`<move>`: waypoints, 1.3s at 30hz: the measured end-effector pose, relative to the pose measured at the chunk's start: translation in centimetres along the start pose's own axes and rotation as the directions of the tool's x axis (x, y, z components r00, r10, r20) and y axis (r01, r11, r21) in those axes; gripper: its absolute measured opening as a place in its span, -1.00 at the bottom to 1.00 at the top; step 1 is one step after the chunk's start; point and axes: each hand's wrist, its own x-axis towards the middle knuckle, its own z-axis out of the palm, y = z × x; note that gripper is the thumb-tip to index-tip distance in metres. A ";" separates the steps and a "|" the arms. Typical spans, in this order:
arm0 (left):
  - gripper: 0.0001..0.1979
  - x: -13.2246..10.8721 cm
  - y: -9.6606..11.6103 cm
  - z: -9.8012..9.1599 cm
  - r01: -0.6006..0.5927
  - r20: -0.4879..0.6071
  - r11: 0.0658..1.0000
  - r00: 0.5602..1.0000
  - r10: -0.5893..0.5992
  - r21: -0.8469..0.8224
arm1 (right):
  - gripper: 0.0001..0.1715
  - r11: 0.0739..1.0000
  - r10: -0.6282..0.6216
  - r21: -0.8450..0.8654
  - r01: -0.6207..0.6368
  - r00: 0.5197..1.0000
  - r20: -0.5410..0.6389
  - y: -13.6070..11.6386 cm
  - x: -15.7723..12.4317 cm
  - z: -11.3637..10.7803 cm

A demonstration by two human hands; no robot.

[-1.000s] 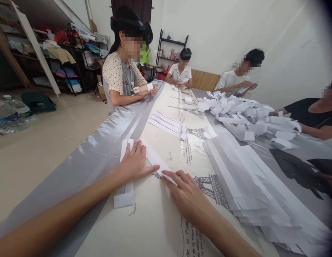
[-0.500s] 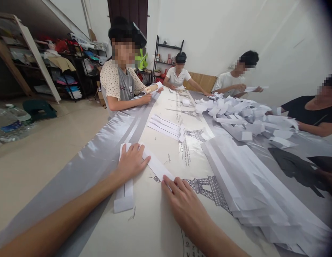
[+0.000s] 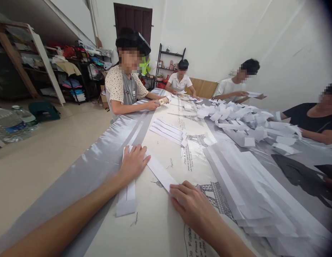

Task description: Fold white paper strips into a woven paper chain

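A long white paper strip (image 3: 160,172) lies folded into a V on the cream tablecloth (image 3: 155,228) printed with towers. My left hand (image 3: 134,161) lies flat on the fold, fingers stretched out and pressing down. One leg of the strip (image 3: 126,201) runs back toward me beside my left forearm. My right hand (image 3: 191,203) rests on the near end of the other leg, its fingers curled over the paper's tip.
A thick stack of long white strips (image 3: 251,189) lies to the right, with a heap of folded pieces (image 3: 243,117) beyond it. A few strips (image 3: 167,129) lie mid-table. Several people sit around the table (image 3: 101,160). Water bottles (image 3: 10,125) and shelves (image 3: 75,75) are at left.
My right hand has slid a little toward me along the strip and its fingers have curled. My left hand stays on the fold. The person opposite has lowered their hands to the table.
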 end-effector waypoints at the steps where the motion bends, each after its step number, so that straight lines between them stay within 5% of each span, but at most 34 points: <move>1: -0.79 -0.1 -0.1 -0.1 -0.007 0.000 1.000 1.000 0.007 -0.003 | -0.69 1.000 0.009 0.001 -0.009 1.000 0.005 0.0 0.0 0.1; 6: -0.67 -0.9 -0.6 -0.6 -0.177 -0.069 0.974 0.983 0.168 -0.145 | -0.49 0.996 0.021 0.089 -0.011 0.994 -0.108 1.3 0.2 0.8; 11: -0.72 -1.7 -0.7 -1.0 -0.474 -0.112 0.800 0.877 0.468 -0.367 | -0.61 0.977 0.112 0.212 -0.034 0.924 -0.365 4.1 0.5 0.0; 16: -0.71 -2.2 -0.1 -2.1 -0.593 -0.171 0.699 0.797 0.579 -0.399 | -0.66 0.982 0.115 0.186 -0.017 0.840 -0.531 5.6 0.4 -1.1; 19: -0.67 -2.3 0.4 -2.8 -0.568 -0.216 0.704 0.819 0.531 -0.426 | -0.54 0.990 0.085 0.140 0.010 0.748 -0.658 5.2 0.4 -2.1; 23: -0.69 -2.5 1.3 -4.2 -0.361 -0.218 0.677 0.932 0.291 -0.641 | -0.32 0.937 0.306 0.347 -0.032 0.551 -0.776 4.0 0.4 -3.1; 25: -0.64 -2.8 2.2 -5.0 -0.181 -0.115 0.576 0.982 0.151 -0.797 | -0.37 0.825 0.444 0.564 0.022 0.592 -0.673 3.3 0.5 -2.8; 27: -0.60 -3.4 3.4 -5.6 0.004 0.048 0.440 0.995 0.088 -0.898 | -0.45 0.644 0.506 0.764 0.041 0.726 -0.465 2.5 0.7 -2.1; 29: -0.59 -4.1 4.7 -5.8 0.148 0.200 0.325 0.971 0.130 -0.934 | -0.54 0.452 0.510 0.892 -0.003 0.821 -0.256 1.6 0.8 -1.2; 31: -0.59 -4.8 5.7 -5.7 0.227 0.289 0.266 0.931 0.222 -0.937 | -0.61 0.316 0.546 0.946 -0.064 0.828 -0.126 0.6 0.9 -0.7; 35: -0.58 -5.5 6.3 -5.7 0.186 0.315 0.314 0.846 0.431 -0.931 | -0.57 0.217 0.628 0.969 -0.120 0.777 -0.044 -0.4 1.0 -1.2; 37: -0.57 -5.4 5.9 -6.1 0.103 0.286 0.339 0.786 0.549 -0.935 | -0.52 0.188 0.594 0.968 -0.167 0.804 0.023 -0.1 1.1 -1.8; 39: -0.58 -5.0 5.2 -6.4 -0.029 0.216 0.386 0.788 0.576 -0.922 | -0.55 0.210 0.513 0.944 -0.256 0.850 0.116 0.7 1.2 -2.0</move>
